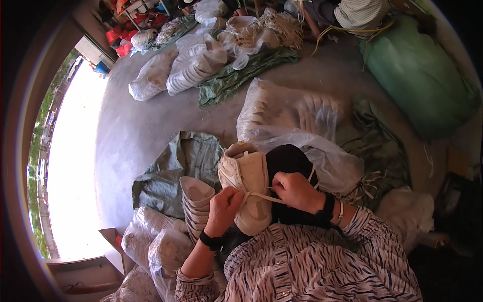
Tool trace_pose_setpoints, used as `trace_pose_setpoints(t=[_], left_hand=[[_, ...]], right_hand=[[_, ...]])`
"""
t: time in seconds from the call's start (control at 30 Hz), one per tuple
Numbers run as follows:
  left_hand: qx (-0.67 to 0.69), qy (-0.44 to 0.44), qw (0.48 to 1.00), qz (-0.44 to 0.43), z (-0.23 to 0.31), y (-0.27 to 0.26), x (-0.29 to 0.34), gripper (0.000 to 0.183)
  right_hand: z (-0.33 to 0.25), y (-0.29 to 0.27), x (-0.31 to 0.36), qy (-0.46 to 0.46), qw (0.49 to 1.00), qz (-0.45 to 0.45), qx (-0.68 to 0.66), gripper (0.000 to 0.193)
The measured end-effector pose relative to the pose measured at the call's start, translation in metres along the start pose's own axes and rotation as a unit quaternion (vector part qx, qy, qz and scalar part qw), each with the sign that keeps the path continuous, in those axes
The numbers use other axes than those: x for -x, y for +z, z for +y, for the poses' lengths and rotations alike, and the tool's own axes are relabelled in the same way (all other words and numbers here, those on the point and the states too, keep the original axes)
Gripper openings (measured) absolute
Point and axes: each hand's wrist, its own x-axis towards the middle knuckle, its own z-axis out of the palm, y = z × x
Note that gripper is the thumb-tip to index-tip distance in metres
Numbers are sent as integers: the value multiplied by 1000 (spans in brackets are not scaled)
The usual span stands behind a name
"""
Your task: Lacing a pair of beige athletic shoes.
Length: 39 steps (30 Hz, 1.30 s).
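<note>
A cream sneaker (243, 173) rests over my lap, its toe toward me and its heel opening pointing away. A flat cream shoelace (265, 197) stretches across the front of the shoe between my two hands. My left hand (225, 209) is closed in a pinch on the lace at the shoe's left side. On the right, my right hand (298, 192) also pinches the lace, and a loose strand shows beside it. Black cloth (288, 160) lies under the shoe and right hand. Just left of the shoe stands a nested stack of pale, cup-like pieces (196, 205).
Ahead lies a clear plastic bag (289, 108) of pale nested pieces. A grey-green woven sheet (176, 168) spreads at left, near more filled clear bags (168, 256). A big green sack (417, 75) sits far right, beside another person (359, 15). A lace pile (282, 30) lies at the back.
</note>
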Motion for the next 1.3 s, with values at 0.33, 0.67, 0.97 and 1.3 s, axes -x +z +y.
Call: trace_pose_setpoints(t=[0.33, 0.67, 0.97, 1.3], left_hand=[[28, -6, 1000, -1, -2, 1, 2, 17], [-391, 391, 832, -52, 61, -35, -26, 32], [-513, 368, 734, -252, 54, -41, -53, 13], [-468, 119, 848, -220, 81, -12, -51, 16]], right_hand=[[-11, 5, -10, -26, 984, -51, 167, 11], [-16, -13, -22, -282, 909, 9, 308, 18], [-6, -26, -39, -316, 904, -109, 266, 33], [14, -23, -32, -346, 910, -53, 221, 24]])
